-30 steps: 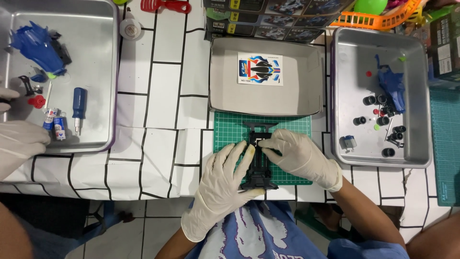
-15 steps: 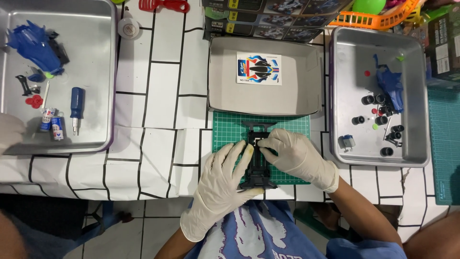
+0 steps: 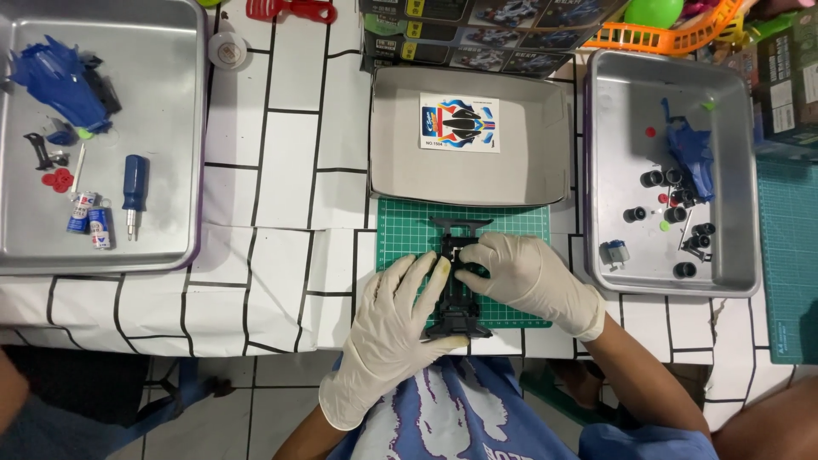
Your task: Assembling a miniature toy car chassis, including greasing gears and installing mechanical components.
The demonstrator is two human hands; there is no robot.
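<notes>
From the head camera, my left hand [image 3: 388, 328] and right hand [image 3: 528, 277], both in white gloves, close around a black toy-car chassis [image 3: 457, 277] lying on the green cutting mat [image 3: 400, 234] at the table's near edge — left fingers along its left side, right fingers pinching near its middle. Just beyond the mat sits a grey cardboard tray [image 3: 528, 145] with a rectangular sticker sheet [image 3: 459, 123] in blue, red and black lying flat in it. Behind that, dark printed boxes [image 3: 477, 30] stack along the far edge. The left metal tray [image 3: 170, 128] holds a blue car body [image 3: 64, 81], a blue-handled screwdriver [image 3: 133, 194] and two small batteries [image 3: 89, 223]. The right metal tray [image 3: 733, 170] holds black wheels [image 3: 660, 179] — and blue parts [image 3: 694, 158].
</notes>
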